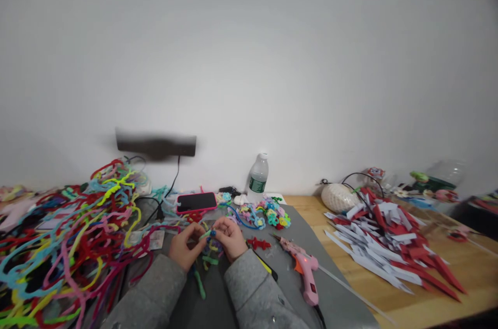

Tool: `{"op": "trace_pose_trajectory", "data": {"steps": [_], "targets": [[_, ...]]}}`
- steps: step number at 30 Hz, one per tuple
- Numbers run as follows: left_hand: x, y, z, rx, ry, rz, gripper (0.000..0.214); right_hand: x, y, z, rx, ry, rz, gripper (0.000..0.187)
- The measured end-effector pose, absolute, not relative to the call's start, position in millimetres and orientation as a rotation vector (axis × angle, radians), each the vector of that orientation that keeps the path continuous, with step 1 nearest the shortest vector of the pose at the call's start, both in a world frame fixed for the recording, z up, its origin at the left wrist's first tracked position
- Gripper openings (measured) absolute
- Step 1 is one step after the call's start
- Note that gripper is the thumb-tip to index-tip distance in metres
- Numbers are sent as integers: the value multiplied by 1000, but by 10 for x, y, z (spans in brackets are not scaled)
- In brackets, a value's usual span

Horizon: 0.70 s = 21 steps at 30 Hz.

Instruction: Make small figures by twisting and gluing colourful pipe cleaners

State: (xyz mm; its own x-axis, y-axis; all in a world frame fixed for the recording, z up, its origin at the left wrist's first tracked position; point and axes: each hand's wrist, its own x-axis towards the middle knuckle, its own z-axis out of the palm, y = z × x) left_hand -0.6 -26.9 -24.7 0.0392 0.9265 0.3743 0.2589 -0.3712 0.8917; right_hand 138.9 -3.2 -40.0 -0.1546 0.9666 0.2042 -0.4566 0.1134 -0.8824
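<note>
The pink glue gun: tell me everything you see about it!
The glue gun looks like pink plastic, with a pointed nozzle, an orange trigger and a dark switch on its handle. A small red light glows on its body. It lies on its side on the grey mat, nozzle pointing away and left. A whitish stick seems to come from its back; a black cord leaves the handle's end. Neither the left hand nor the right hand touches it.

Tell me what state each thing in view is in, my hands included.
Left hand: pinching a light-green piece
Right hand: pinching at a dark blue piece
Phone: lying flat, unlit
Bottle: upright, capped
Glue gun: lying down, red light showing
Pipe cleaners: loose, tangled heap
Paper strips: loosely piled
</note>
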Motion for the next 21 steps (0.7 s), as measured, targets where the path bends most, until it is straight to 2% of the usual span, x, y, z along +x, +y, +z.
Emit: {"op": "trace_pose_trajectory", "data": {"steps": [8,21], "targets": [[-55,-233,-262,1681,1267,1363,19,1391,-35,-410,-640,-1099,1423,18],[-101,-230,-271,1628,1294,1317,20,1401,-26,-413,-689,-1155,1381,18]]}}
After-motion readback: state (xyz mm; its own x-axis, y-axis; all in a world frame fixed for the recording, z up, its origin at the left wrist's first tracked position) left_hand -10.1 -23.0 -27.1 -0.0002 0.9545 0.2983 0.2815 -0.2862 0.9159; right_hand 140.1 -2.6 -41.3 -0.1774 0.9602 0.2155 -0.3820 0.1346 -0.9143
